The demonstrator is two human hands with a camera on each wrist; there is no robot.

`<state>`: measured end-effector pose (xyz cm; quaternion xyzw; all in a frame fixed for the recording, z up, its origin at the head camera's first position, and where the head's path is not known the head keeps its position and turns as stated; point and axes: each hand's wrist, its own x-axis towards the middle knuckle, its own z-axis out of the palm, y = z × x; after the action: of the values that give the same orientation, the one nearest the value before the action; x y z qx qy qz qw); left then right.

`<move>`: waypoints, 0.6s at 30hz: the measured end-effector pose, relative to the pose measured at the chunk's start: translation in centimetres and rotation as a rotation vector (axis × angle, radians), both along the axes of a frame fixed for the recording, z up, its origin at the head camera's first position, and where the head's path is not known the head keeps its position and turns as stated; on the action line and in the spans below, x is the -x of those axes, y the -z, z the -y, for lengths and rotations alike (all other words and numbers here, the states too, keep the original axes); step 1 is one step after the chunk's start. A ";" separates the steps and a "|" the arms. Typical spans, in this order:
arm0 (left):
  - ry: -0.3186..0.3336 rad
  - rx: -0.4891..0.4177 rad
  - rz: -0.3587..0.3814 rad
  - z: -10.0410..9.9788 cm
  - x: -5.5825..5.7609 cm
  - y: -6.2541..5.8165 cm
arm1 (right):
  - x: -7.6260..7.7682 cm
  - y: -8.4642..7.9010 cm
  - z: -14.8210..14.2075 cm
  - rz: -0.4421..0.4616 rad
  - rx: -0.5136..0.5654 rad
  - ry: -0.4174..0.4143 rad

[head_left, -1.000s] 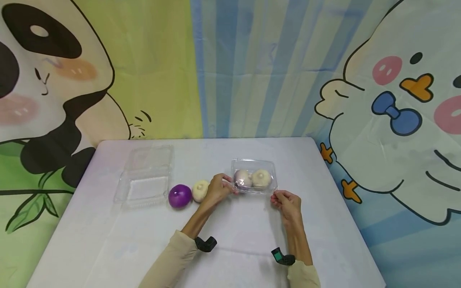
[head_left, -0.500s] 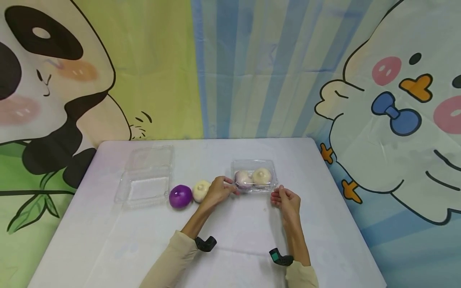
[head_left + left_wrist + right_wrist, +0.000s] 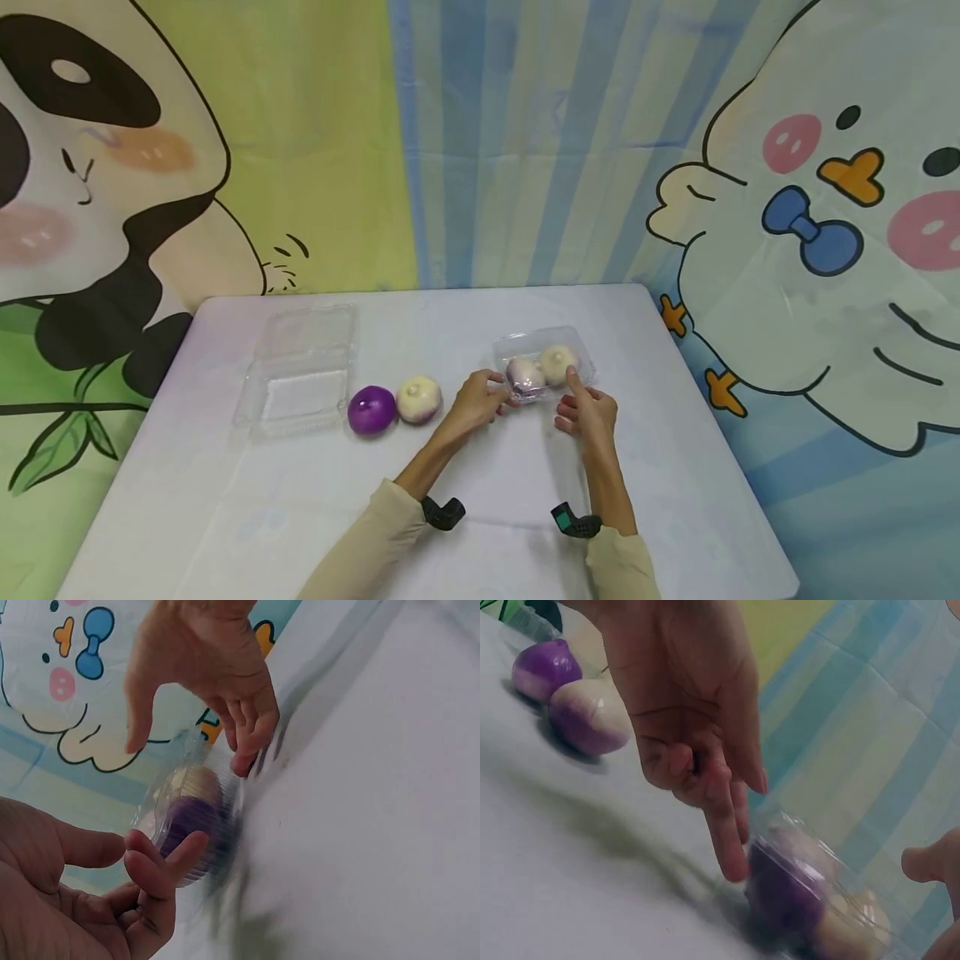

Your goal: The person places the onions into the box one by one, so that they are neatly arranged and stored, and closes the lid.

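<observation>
On the right side of the table sits a closed clear plastic clamshell box [image 3: 543, 398], slightly turned. Inside it are two round onions, one purplish [image 3: 524, 375] and one whitish [image 3: 558, 364]. My left hand [image 3: 474, 404] is at the box's near left corner, with an extended finger right at its side in the right wrist view. At the near right side is my right hand [image 3: 591, 414], its thumb raised and stretched apart from the fingers; the left wrist view shows nothing in that hand [image 3: 210, 667].
A purple onion [image 3: 372, 410] and a white onion with a purple underside [image 3: 419, 399] stand side by side left of my left hand. Farther left lies a second clear clamshell box [image 3: 294, 398] with its lid open. Printed curtains [image 3: 495, 167] hang behind the white table [image 3: 480, 550].
The closed box has turned a little and shifted right. My left hand has followed it to the right, uncovering the white onion. The right hand's thumb has lifted away from the box's corner.
</observation>
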<state>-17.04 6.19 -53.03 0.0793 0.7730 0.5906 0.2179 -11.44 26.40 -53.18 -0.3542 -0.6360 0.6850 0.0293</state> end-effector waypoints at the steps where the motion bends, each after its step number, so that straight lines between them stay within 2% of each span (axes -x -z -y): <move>1: 0.017 -0.004 0.006 -0.6 -0.2 0.1 | 0.0 -0.1 0.0 0.001 -0.018 0.019; 4: 0.113 -0.022 0.013 -2.5 -0.6 0.4 | -0.1 -0.1 0.2 0.010 -0.191 0.087; 8: 0.310 -0.021 0.011 -3.8 -1.2 0.1 | 0.3 0.0 0.9 0.023 -0.594 0.181; 10: 0.367 0.003 -0.020 -3.4 -1.5 -0.5 | 0.8 0.0 1.3 0.014 -0.755 0.204; 12: 0.364 0.024 -0.061 -2.3 -1.7 -1.4 | 1.4 0.0 1.7 0.007 -0.862 0.212; 13: 0.341 0.029 -0.087 -1.6 -1.7 -1.9 | 1.8 0.0 2.0 0.005 -0.895 0.207; 16: 0.241 0.020 -0.180 0.6 -1.6 -3.4 | 3.0 0.3 2.6 0.014 -0.962 0.183; 18: 0.177 -0.014 -0.205 2.1 -1.5 -4.4 | 3.8 0.8 2.9 0.031 -1.004 0.176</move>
<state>-15.49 4.13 -48.65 0.2084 0.7770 0.5634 0.1884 -15.28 23.54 -53.98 -0.3586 -0.8549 0.2846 0.2440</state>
